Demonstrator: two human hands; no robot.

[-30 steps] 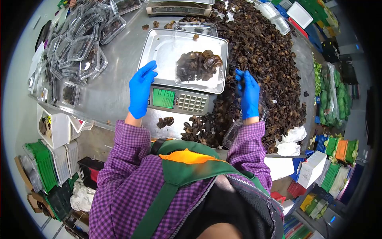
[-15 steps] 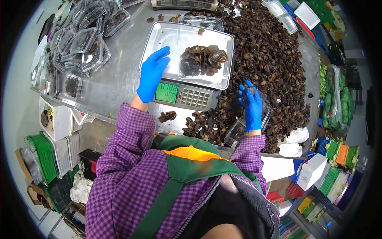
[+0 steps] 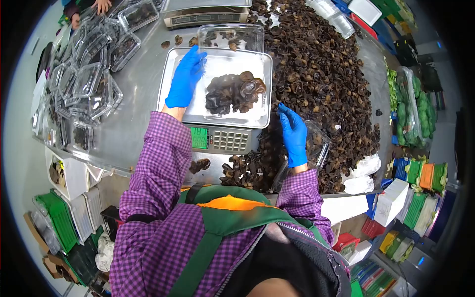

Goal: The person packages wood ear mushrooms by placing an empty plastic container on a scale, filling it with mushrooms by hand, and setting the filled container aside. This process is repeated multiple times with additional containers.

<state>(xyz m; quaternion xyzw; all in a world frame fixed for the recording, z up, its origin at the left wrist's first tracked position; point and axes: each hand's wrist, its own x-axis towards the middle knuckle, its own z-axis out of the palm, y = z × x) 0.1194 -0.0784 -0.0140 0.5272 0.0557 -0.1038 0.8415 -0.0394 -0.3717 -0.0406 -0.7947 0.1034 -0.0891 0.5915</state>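
Note:
My left hand (image 3: 186, 79), in a blue glove, is over the left side of the scale tray (image 3: 170, 67). Its fingers are stretched out, with the fingertips right at the left edge of the clear hinged lid (image 3: 256, 39). The clear plastic box (image 3: 212, 115) lies open on the tray, holding a clump of dark brown wood ear mushrooms (image 3: 235, 93). Right of the scale (image 3: 230, 140), my gloved right hand (image 3: 294, 136) hovers over the mushroom heap (image 3: 321, 79), thumb and fingertips drawn together. I cannot tell what is between them. Another clear box (image 3: 316, 143) lies partly hidden beside that hand.
Many clear plastic boxes (image 3: 88, 79) are piled at the left of the metal table (image 3: 143, 99). Another person's hand (image 3: 102, 6) reaches in above them. A second scale (image 3: 205, 16) stands at the back. White crumpled bags (image 3: 363, 175) lie at the right front edge.
My left hand has moved up to the lid's edge. My right hand has come left, closer to the tray. The view has shifted, and another person's hands now show at the top left.

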